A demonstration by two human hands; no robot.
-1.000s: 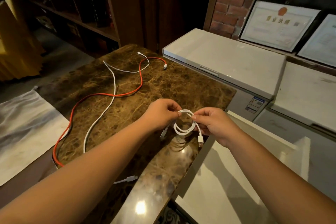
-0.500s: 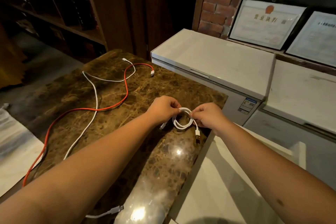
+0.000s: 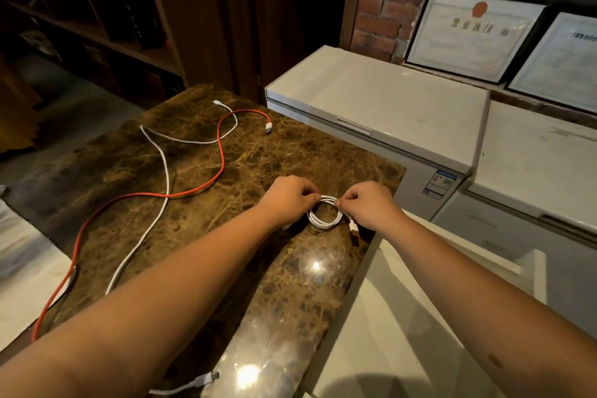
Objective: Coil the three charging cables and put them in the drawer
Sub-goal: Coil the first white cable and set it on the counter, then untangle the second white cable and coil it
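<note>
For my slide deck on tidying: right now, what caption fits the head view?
Both hands pinch a white coil over the marble top; red cable and white cable lie loose.

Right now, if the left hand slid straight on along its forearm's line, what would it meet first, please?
Probably the right hand, just across the coiled white cable both are pinching; depth is hard to judge.
</note>
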